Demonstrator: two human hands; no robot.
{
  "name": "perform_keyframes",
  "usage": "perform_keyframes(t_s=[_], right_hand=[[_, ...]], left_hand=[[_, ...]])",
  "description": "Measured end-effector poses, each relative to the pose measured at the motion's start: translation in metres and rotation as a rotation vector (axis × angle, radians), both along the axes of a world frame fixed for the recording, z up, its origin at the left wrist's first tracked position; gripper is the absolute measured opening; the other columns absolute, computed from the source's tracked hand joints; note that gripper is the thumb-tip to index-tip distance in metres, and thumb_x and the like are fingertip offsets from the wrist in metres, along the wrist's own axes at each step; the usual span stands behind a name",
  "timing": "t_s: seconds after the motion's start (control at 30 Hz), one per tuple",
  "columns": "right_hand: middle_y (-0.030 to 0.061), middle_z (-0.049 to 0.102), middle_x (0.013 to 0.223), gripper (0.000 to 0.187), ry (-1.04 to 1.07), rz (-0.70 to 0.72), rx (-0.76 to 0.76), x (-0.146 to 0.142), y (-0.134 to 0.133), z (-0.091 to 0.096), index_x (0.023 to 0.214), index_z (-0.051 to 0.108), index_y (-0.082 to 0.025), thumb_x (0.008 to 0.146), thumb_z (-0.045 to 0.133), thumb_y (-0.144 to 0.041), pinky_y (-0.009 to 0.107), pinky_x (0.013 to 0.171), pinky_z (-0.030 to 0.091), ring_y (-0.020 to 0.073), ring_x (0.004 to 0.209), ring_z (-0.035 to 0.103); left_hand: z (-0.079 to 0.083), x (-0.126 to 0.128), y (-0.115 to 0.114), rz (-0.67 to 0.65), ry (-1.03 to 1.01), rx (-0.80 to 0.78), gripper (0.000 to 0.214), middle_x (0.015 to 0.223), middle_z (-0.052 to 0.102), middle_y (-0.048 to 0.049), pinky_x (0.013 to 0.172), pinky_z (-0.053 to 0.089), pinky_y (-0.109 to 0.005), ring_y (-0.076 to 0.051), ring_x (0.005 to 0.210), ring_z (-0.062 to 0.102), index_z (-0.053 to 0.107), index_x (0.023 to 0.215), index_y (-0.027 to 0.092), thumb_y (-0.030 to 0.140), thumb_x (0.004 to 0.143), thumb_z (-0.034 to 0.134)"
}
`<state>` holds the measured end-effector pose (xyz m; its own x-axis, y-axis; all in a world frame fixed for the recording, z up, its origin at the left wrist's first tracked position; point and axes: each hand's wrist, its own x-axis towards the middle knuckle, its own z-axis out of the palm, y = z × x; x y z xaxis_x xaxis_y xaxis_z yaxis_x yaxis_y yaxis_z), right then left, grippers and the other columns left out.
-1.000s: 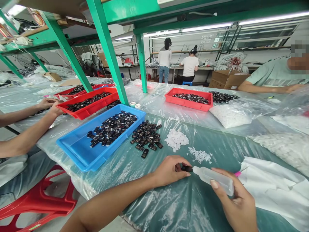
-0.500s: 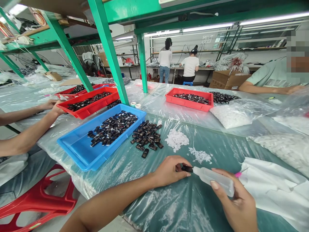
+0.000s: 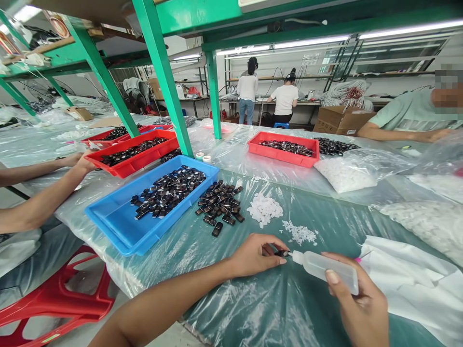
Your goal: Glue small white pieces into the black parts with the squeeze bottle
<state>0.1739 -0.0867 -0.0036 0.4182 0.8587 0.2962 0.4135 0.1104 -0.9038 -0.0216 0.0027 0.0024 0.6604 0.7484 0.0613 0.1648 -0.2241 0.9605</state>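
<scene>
Between thumb and fingers, my left hand (image 3: 255, 255) pinches a small black plastic piece (image 3: 280, 253) just above the table. My right hand (image 3: 361, 299) is wrapped round a translucent squeeze bottle (image 3: 331, 271), tilted so that its nozzle points left at the black piece. The nozzle tip is very close to the piece; whether they touch I cannot tell. Beyond my left hand lies a heap of similar black pieces (image 3: 220, 202). To its right are a pile of white flat bits (image 3: 265, 209) and a pile of smaller white bits (image 3: 300, 233).
A blue tray (image 3: 108, 212) of black pieces stands at left. Red trays (image 3: 284, 156) and a bag of white parts (image 3: 345, 171) lie farther back. White cloth (image 3: 412, 284) lies at right. A green post (image 3: 162, 77) rises behind the blue tray. Other people's arms (image 3: 43, 197) reach in from the left.
My right hand and the squeeze bottle have shifted slightly right, away from my left hand. My left hand stays in place, with the black piece turned a little.
</scene>
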Motion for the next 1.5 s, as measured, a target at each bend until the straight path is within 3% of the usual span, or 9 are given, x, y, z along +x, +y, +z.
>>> perform_keyframes(t_s=[0.53, 0.73, 1.17, 1.5], right_hand=[[0.0053, 0.067, 0.091, 0.029, -0.175, -0.048, 0.039, -0.0086, -0.0038, 0.0002, 0.090, 0.065, -0.022, 0.073, 0.064, -0.045, 0.024, 0.064, 0.051, 0.0209, 0.081, 0.063], [0.0045, 0.068, 0.088, 0.026, -0.221, -0.014, 0.088, -0.0029, -0.0006, -0.0029, 0.089, 0.065, -0.022, 0.072, 0.065, -0.041, 0.023, 0.064, 0.052, 0.0200, 0.077, 0.065], [0.0035, 0.067, 0.083, 0.024, -0.058, 0.071, 0.022, -0.0019, 0.0024, -0.0018, 0.089, 0.066, -0.023, 0.073, 0.065, -0.041, 0.019, 0.054, 0.051, 0.0171, 0.068, 0.063], [0.0037, 0.064, 0.079, 0.023, -0.022, 0.040, 0.036, 0.0007, 0.0011, 0.0022, 0.089, 0.066, -0.022, 0.075, 0.064, -0.040, 0.018, 0.046, 0.046, 0.0143, 0.060, 0.060]], left_hand=[[0.0058, -0.0017, -0.0007, 0.000, 0.062, 0.116, 0.028, 0.094, 0.066, -0.0057, 0.064, 0.046, -0.021, -0.013, 0.073, 0.059, 0.066, 0.100, 0.017, 0.032, 0.077, 0.065], [0.0057, -0.0017, -0.0006, 0.002, 0.075, 0.108, 0.029, 0.093, 0.066, -0.0055, 0.063, 0.046, -0.021, -0.013, 0.072, 0.059, 0.066, 0.101, 0.017, 0.033, 0.077, 0.065], [0.0021, -0.0029, 0.0010, -0.022, 0.073, 0.137, 0.030, 0.093, 0.068, -0.0063, 0.066, 0.047, -0.021, -0.015, 0.075, 0.062, 0.067, 0.104, 0.017, 0.032, 0.079, 0.063], [0.0014, -0.0023, 0.0006, -0.115, 0.020, 0.016, 0.034, 0.103, 0.068, -0.0107, 0.073, 0.051, -0.025, -0.020, 0.088, 0.065, 0.065, 0.111, 0.014, 0.033, 0.084, 0.057]])
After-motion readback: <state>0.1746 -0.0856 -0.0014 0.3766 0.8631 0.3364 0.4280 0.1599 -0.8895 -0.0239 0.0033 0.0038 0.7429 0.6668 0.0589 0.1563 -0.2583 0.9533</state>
